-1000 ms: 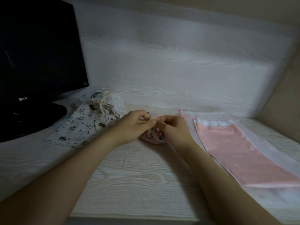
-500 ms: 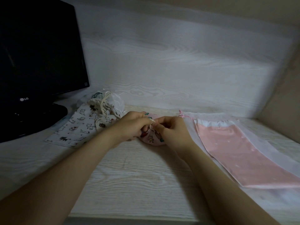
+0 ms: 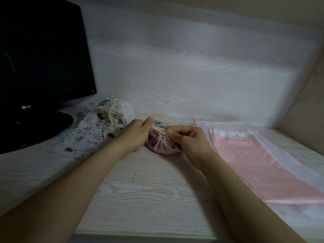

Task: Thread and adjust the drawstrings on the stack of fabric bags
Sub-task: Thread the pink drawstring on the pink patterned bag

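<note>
Both hands are down on the pale wooden desk (image 3: 149, 193), working at a small pink printed bag (image 3: 162, 148) that sits directly under and between the fingertips, its mouth gathered into tight puckers. The left hand (image 3: 137, 135) is curled into a loose fist with the thumb on top, and it pinches one end of the cream drawstring (image 3: 158, 129). The right hand (image 3: 188, 139) has thumb and forefinger nipped on the other end, the remaining fingers folded in. The cord runs taut across the short gap between the two sets of fingertips, just above the bag's puckered opening. Off beyond the left knuckles lies a flat cat-print bag (image 3: 82, 137), with a few cinched bags (image 3: 114, 111) heaped on its far end, cords trailing. Just outside the right hand a long pale pink bag (image 3: 259, 165) lies flat on a sheer white one (image 3: 287, 156). A dark monitor (image 3: 43, 55) stands further out past the left hand.
</note>
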The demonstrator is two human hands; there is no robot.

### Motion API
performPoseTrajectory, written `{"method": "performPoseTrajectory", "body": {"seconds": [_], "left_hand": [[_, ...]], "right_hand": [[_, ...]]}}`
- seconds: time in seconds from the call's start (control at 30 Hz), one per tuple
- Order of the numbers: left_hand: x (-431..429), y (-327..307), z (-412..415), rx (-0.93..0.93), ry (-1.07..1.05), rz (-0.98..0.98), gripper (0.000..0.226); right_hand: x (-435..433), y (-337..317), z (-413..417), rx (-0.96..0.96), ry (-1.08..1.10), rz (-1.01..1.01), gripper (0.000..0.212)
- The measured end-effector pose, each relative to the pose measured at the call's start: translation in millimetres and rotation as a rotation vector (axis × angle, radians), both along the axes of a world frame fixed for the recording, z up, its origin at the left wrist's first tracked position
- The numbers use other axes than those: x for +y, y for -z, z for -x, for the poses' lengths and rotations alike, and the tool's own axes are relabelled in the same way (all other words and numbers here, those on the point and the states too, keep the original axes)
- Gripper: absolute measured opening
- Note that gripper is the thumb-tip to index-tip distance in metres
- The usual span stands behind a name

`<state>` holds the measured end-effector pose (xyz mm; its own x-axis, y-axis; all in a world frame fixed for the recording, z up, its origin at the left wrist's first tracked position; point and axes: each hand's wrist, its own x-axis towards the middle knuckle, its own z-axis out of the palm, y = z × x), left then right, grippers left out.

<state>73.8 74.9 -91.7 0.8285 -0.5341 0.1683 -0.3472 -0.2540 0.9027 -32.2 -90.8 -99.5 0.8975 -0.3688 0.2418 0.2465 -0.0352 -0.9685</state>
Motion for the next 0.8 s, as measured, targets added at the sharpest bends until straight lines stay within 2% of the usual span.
{"method": "performPoseTrajectory", "body": {"seconds": [0.1, 0.2, 0.37, 0.53, 0.6, 0.67, 0.8], "left_hand": [[1, -2, 1, 0.023, 0.009, 0.049, 0.042], [0, -2, 3, 0.074, 0.020, 0.046, 0.030], [-3, -1, -2, 0.125, -0.038, 0.065, 0.031], [-4, 0, -6, 0.112, -0.058, 0.074, 0.033], [-5, 2, -6, 0.023, -0.086, 0.025, 0.035], [-5, 2, -3, -0.143, -0.141, -0.065, 0.036], [-2, 0, -2, -0.335, -0.241, -0.050, 0.032]], "right_hand": [[-2, 1, -2, 0.027, 0.032, -0.055, 0.010], [-5, 3, -4, 0.064, 0.066, -0.018, 0.011], [-5, 6, -6, 0.105, 0.033, 0.040, 0.016], [-4, 5, -6, 0.127, 0.056, 0.204, 0.016], [0, 2, -2, 0.109, 0.050, 0.311, 0.020], [3, 0, 0, 0.102, 0.062, 0.461, 0.026], [1, -1, 1, 0.106, 0.133, 0.777, 0.035]]}}
